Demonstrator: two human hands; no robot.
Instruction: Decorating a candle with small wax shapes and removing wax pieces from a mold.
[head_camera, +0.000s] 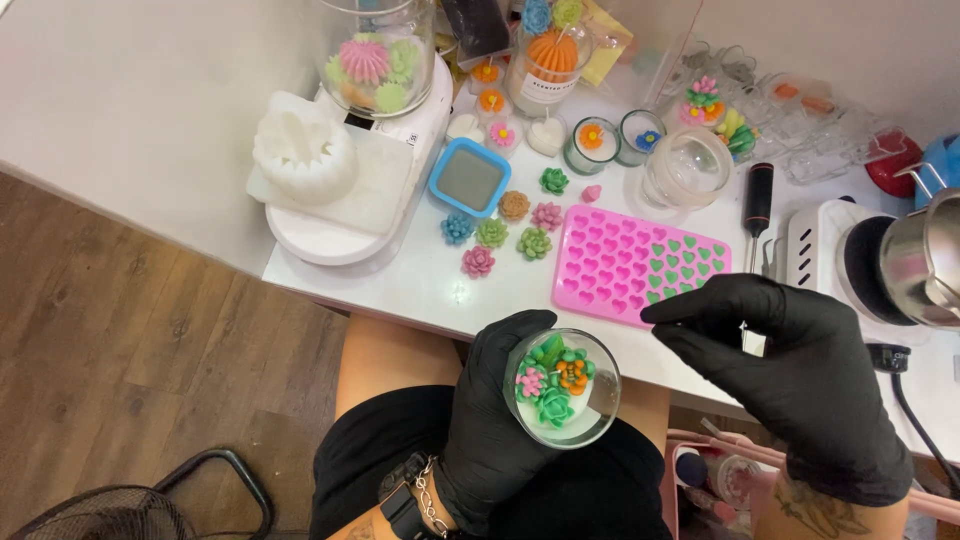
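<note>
My left hand (490, 420), in a black glove, holds a small glass jar (563, 388) over my lap. The jar has white wax with green, pink and orange wax succulents set on top. My right hand (790, 365), also gloved in black, hovers at the table's front edge with thumb and forefinger pinched together just below the pink heart-shaped silicone mould (638, 265). I cannot tell whether anything small is between those fingertips. Some mould cavities on the right are filled with green.
Loose wax succulents (505, 232) lie on the white table beside a blue square mould (470, 177). A white flower mould (303, 152), a large jar (380, 55), small candles (592, 143), an empty glass (687, 170), a black tool (758, 200) and a metal pitcher (925, 262) stand around.
</note>
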